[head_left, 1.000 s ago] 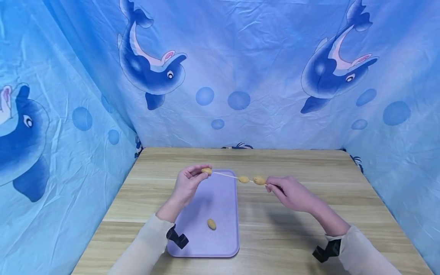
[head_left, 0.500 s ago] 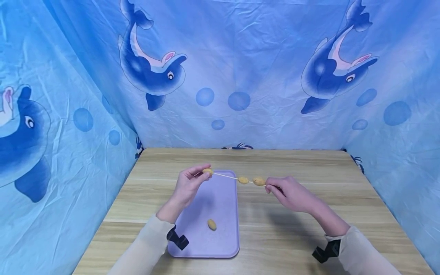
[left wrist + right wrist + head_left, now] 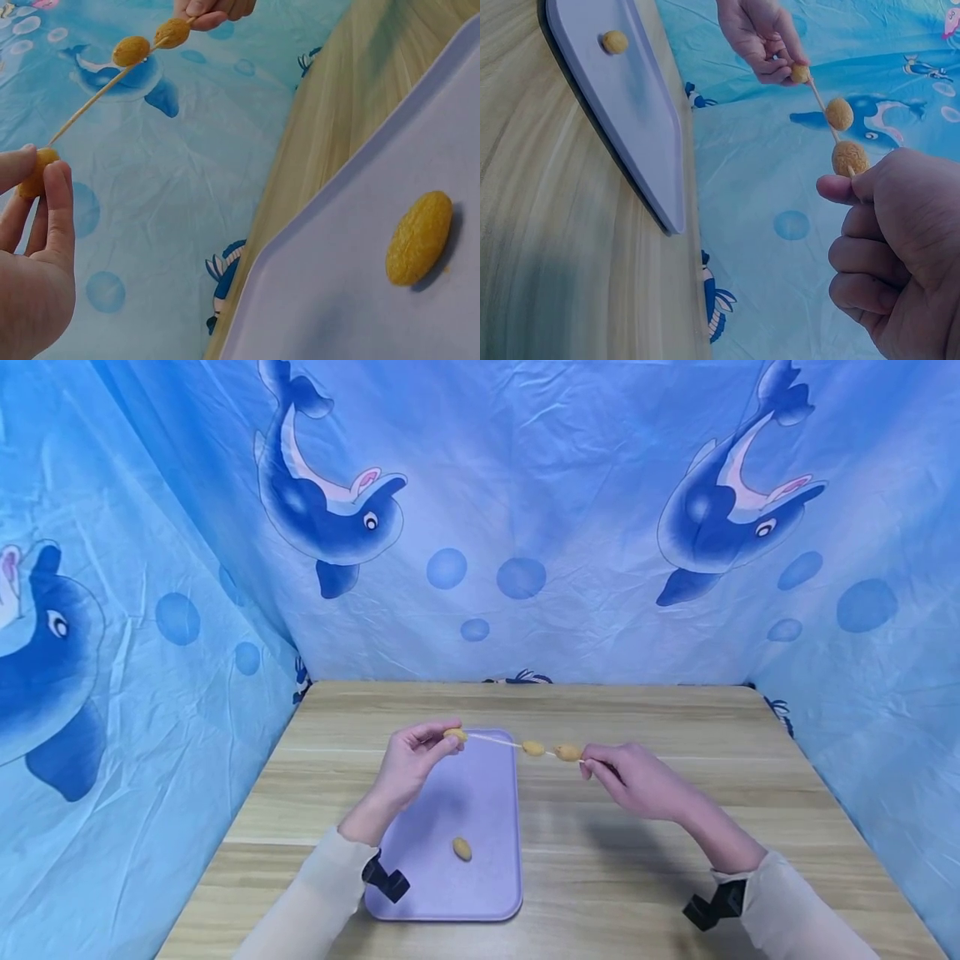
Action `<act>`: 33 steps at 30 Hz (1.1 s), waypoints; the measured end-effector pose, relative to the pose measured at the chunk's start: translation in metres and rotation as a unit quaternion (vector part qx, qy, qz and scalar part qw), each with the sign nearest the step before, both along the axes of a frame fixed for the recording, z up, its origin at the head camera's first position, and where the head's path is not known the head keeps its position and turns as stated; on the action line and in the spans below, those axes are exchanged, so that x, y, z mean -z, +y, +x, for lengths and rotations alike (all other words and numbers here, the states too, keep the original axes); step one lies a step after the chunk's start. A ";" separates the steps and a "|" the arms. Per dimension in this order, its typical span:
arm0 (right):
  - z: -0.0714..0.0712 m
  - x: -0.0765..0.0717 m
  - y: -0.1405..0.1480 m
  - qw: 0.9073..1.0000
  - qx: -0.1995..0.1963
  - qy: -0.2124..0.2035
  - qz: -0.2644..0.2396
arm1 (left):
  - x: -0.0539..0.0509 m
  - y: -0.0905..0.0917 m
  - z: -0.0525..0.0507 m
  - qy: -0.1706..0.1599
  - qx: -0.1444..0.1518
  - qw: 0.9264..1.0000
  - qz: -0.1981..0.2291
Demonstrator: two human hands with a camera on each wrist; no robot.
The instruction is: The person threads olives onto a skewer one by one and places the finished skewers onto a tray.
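Note:
A thin pale skewer (image 3: pixel 93 100) slants between the two hands above the table. Two yellow-brown oval pieces, one (image 3: pixel 533 748) nearer the middle and one (image 3: pixel 568 752) by the right hand, are threaded on it. My left hand (image 3: pixel 408 765) pinches a third oval piece (image 3: pixel 37 174) between thumb and fingers at the skewer's other end. My right hand (image 3: pixel 637 781) grips the skewer's right end, its other fingers curled in, as the right wrist view shows. One loose oval piece (image 3: pixel 462 849) lies on the purple tray (image 3: pixel 487 893).
The tray rests on a wood-grain table (image 3: pixel 637 877), partly beneath my left forearm. Blue curtains with dolphin prints (image 3: pixel 322 518) stand behind the table and at both sides. A black wrist camera (image 3: pixel 386 877) sits on each wrist.
The piece in my left hand has shifted slightly right, toward the skewer's middle. Both hands keep their grips; the loose piece on the tray has not moved.

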State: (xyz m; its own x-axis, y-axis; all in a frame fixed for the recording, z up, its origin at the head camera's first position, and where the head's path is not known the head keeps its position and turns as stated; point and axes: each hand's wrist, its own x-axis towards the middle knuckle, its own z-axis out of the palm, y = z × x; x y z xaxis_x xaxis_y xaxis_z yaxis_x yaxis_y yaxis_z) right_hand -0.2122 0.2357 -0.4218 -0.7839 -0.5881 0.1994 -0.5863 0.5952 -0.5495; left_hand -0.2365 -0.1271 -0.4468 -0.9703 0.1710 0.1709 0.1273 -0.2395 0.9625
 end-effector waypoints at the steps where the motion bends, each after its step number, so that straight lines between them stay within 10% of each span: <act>1: 0.000 -0.001 0.001 1.000 0.003 -0.002 -0.001 | 0.000 0.000 0.000 -0.004 -0.004 1.000 0.003; 9: -0.001 -0.002 0.001 1.000 -0.007 0.010 -0.009 | 0.000 -0.003 -0.001 -0.043 -0.028 0.998 0.048; 19: -0.001 0.002 -0.005 0.999 -0.029 0.024 -0.009 | 0.003 -0.005 -0.001 0.038 0.085 0.985 0.144; 33: -0.002 0.005 -0.003 0.998 -0.040 0.044 -0.012 | 0.004 -0.003 0.003 0.106 0.057 0.991 0.056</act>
State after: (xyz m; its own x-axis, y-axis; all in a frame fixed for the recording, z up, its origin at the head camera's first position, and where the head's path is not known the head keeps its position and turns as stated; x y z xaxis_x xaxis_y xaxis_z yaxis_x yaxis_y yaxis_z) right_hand -0.2140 0.2323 -0.4264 -0.7129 -0.6428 0.2803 -0.6784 0.5309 -0.5079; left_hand -0.2337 -0.1297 -0.4506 -0.8860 0.2453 0.3934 0.2907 -0.3671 0.8836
